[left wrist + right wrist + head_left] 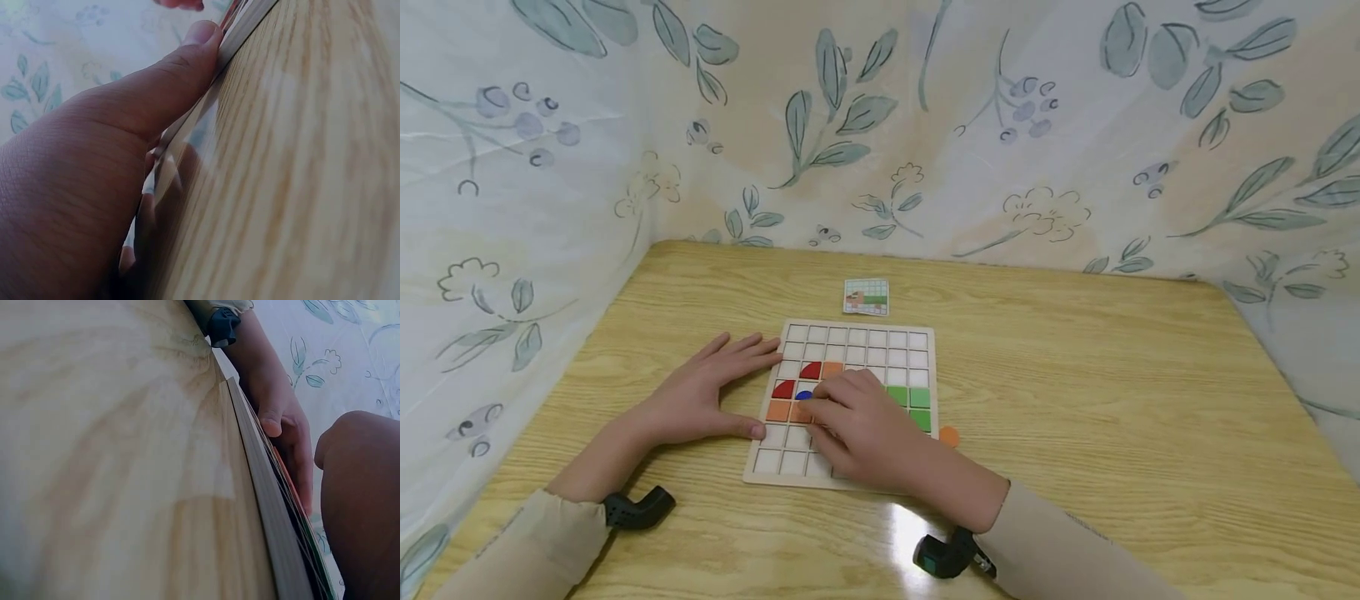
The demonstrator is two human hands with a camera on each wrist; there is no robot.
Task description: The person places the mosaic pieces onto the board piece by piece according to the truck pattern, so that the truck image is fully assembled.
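A wooden grid board [767, 460] lies flat on the table, with colored tiles in several cells. My left hand [700, 400] spreads along its left side, fingertips at the edge and thumb [203, 34] against the frame. Over the board's middle, my right hand [868, 425] has bent fingers, the tips beside a blue round piece [804, 395] and an orange tile [800, 414]. Whether they pinch either piece is hidden. Red quarter-round tiles [783, 389] sit at the left, another orange tile [777, 411] below them. Green tiles [920, 419] fill cells at the right.
An orange round piece [949, 437] lies at the board's right edge, beside my right forearm. Behind the board rests a small picture card [866, 297] with a colored grid pattern. Leaf-patterned cloth [880, 125] borders the wooden table [1112, 400] at the back and sides.
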